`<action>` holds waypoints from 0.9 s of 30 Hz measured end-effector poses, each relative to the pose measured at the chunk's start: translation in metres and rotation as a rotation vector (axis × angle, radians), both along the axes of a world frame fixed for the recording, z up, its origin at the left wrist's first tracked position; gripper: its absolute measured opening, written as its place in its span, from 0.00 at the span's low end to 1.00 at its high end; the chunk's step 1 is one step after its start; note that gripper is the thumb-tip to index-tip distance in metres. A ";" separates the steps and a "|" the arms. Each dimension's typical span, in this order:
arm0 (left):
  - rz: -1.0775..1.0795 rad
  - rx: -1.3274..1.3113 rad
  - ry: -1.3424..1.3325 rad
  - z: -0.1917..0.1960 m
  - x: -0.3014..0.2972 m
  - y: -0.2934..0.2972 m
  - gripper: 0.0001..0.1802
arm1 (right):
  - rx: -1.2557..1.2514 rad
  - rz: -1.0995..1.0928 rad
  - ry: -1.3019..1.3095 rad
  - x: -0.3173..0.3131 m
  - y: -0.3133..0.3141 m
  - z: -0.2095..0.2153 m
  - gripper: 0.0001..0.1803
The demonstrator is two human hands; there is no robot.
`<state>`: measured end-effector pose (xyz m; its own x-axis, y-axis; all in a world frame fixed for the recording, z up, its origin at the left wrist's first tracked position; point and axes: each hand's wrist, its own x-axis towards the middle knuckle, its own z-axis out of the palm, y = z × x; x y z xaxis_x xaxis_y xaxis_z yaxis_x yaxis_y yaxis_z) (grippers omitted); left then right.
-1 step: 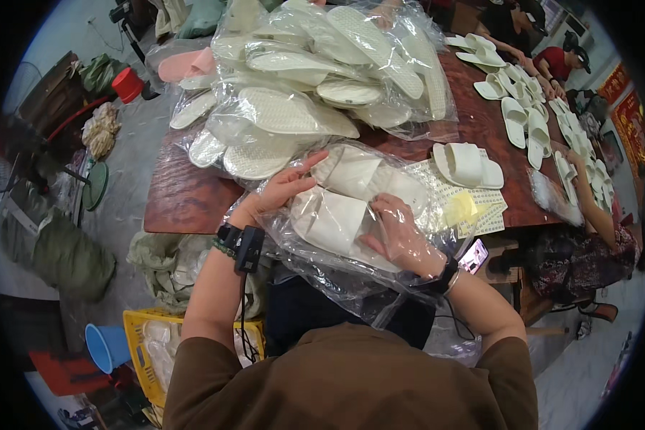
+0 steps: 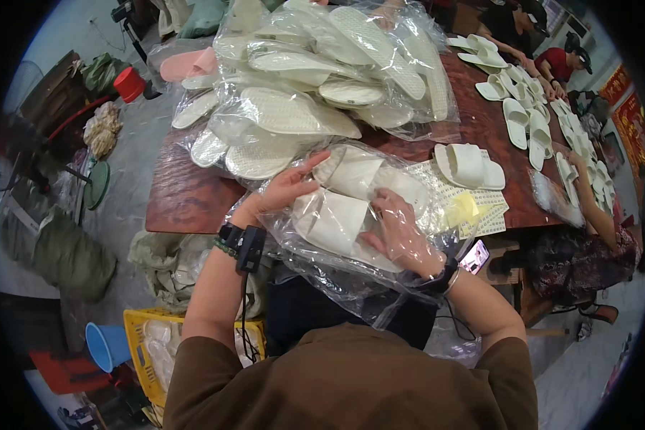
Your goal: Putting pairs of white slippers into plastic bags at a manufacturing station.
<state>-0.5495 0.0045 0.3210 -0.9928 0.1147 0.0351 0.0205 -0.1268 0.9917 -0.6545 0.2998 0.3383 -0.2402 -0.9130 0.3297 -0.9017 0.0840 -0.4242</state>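
Wooden table (image 2: 186,201): left hand (image 2: 288,188) grips clear bag (image 2: 351,279); right hand (image 2: 401,233), inside it, clasps white slippers (image 2: 340,218).

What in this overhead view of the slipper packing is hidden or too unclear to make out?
- Right hand: inside the clear plastic bag, blurred by glare, grip unclear.
- White slippers: film hides how many are in the bag.
- Bagged slipper pile: count lost in overlapping plastic.
- Yellow crate: contents partly hidden by the left forearm.
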 end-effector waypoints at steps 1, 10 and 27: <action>0.003 -0.087 0.078 -0.001 0.002 0.000 0.46 | 0.054 -0.065 0.076 0.003 -0.004 0.005 0.45; -0.019 -0.326 0.021 0.021 0.005 0.011 0.50 | 0.060 -0.058 0.139 -0.025 -0.036 -0.011 0.22; 0.405 -0.813 0.147 0.026 0.022 0.070 0.34 | 0.071 -0.048 0.160 -0.027 -0.041 -0.021 0.15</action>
